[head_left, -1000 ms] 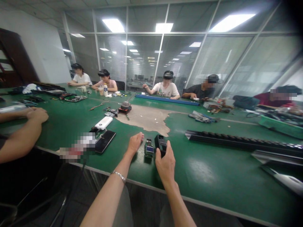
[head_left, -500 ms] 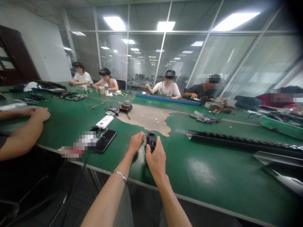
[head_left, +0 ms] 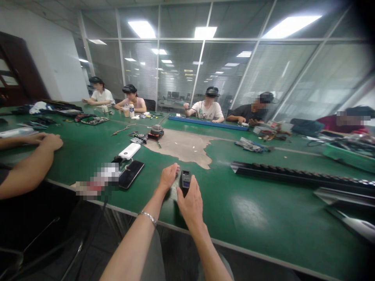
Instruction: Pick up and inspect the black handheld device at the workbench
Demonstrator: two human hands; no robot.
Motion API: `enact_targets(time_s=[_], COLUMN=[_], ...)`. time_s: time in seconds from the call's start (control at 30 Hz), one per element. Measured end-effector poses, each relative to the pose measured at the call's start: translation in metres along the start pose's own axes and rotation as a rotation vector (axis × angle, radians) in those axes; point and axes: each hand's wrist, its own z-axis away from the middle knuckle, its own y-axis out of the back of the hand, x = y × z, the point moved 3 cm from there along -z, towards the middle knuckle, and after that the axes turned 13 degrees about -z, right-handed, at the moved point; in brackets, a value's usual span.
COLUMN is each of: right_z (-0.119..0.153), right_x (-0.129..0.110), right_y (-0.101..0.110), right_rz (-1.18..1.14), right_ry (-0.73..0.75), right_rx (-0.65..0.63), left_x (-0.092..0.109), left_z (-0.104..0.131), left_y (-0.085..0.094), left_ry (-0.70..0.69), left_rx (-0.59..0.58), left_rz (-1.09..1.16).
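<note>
A small black box-shaped device (head_left: 185, 181) is gripped by my right hand (head_left: 191, 199), thumb on its near left side and fingers along its right. My left hand (head_left: 169, 175) rests on the green table (head_left: 252, 210) just left of the device, not touching it. Its fingers are curled together, and whatever they may hold is hidden. A silver bracelet (head_left: 149, 217) circles the left wrist. To the left of my hands lie a dark phone (head_left: 131, 175) and a white power bank (head_left: 129, 151).
Beyond my hands is a bare brownish patch (head_left: 181, 145) with a round grey part (head_left: 156, 130) on its left. Long black strips (head_left: 281, 175) lie at right, near a green basket (head_left: 348, 156). A neighbour's arms (head_left: 29, 164) rest at left. Several people sit across.
The black device in my right hand has turned and come slightly down and nearer, with the right hand shifting a little. My left hand has stayed in place.
</note>
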Motion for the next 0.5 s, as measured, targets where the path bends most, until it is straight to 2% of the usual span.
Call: enact_targets(time_s=[0.17, 0.5], right_z=[-0.004, -0.006], right_x=[0.002, 0.000], right_y=[0.001, -0.015], right_rz=[-0.057, 0.016], right_ry=[0.040, -0.018], right_rx=[-0.021, -0.033], left_x=[0.001, -0.001], left_z=[0.000, -0.001], left_y=[0.000, -0.001], left_ry=[-0.007, -0.005], left_rx=[0.008, 0.008], left_rz=[-0.007, -0.018])
